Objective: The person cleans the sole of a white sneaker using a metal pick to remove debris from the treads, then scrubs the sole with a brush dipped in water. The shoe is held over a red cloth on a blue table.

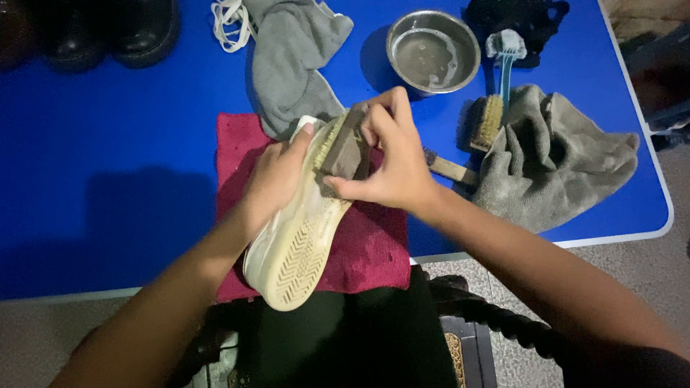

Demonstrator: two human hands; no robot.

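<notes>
Left hand (pixel 277 176) clamps a pale rubber-soled sneaker (pixel 295 251) over a crimson towel (pixel 374 251); right hand (pixel 392 162) grips what looks like a wooden bristle brush (pixel 345 147), best pressed flat.

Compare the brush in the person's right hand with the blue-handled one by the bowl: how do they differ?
The wooden brush is broad and blocky, gripped by the right hand against the shoe; the blue-handled brush is slim, with a small pale head. The first is in use, the second lies untouched on the table. Both have bristles.
</notes>
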